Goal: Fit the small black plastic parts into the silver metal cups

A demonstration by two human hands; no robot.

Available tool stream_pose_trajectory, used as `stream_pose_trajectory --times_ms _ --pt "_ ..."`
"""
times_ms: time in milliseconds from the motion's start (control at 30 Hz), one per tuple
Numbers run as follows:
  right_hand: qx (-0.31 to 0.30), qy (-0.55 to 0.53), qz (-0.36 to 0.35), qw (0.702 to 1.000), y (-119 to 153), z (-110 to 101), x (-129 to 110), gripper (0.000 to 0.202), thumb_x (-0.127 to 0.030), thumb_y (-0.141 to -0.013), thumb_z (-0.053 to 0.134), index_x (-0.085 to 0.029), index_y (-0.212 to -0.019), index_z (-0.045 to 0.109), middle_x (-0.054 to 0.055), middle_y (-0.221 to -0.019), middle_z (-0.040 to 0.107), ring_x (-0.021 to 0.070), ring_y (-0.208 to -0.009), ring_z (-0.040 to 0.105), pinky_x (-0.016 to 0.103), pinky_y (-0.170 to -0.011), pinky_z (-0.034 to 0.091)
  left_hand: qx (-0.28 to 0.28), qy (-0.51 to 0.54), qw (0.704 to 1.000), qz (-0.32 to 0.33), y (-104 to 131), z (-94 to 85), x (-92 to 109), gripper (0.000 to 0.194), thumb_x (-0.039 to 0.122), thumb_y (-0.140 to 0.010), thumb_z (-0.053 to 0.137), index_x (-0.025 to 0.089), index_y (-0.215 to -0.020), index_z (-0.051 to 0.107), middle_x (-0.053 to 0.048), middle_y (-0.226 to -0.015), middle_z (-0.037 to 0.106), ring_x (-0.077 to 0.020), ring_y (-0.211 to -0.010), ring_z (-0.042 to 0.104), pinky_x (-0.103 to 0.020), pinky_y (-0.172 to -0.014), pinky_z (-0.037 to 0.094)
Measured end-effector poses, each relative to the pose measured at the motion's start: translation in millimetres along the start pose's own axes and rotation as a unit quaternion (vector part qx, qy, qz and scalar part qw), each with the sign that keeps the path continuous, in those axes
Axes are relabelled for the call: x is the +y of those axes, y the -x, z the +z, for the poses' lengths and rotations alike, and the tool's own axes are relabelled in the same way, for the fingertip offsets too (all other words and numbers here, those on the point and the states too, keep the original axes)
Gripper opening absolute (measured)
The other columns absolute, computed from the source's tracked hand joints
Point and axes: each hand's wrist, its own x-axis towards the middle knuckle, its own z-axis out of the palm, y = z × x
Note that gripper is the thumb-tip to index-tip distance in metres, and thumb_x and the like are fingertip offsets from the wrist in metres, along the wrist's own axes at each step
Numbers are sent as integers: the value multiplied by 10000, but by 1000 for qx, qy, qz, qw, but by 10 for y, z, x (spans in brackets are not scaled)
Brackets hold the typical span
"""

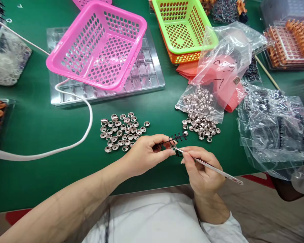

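Observation:
My left hand [144,155] pinches a thin black strip with short side prongs [177,137], which sticks out past the fingertips to the right. My right hand [205,172] grips slim silver tweezers [219,170] like a pen. Their tip meets a small ring-shaped piece [172,147] at my left fingertips; whether it is clamped there I cannot tell. A small silver cup [185,133] appears at the strip's far end. Left of my hands lies a spread of silver metal cups [120,131]. A second pile of such cups [204,126] spills from a clear plastic bag [220,74].
A pink basket [58,60] rests on a clear compartment tray [152,79]. Behind are a green basket [176,50] and orange parts on trays [301,38]. Crumpled clear bags [273,125] lie right. A white cable [90,125] curves across the left of the green table [66,175].

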Motion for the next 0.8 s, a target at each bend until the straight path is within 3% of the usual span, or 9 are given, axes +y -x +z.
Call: stream_pose_trajectory --times_ms 800 --pt "-14 6 13 1000 14 -19 19 160 -114 -884 688 -246 -971 661 39 -954 772 179 -755 743 330 -625 659 5 -1 1000 9 3 1 -1 180 302 -822 710 161 -927 749 5 -734 648 -101 -597 489 -205 -546 410"
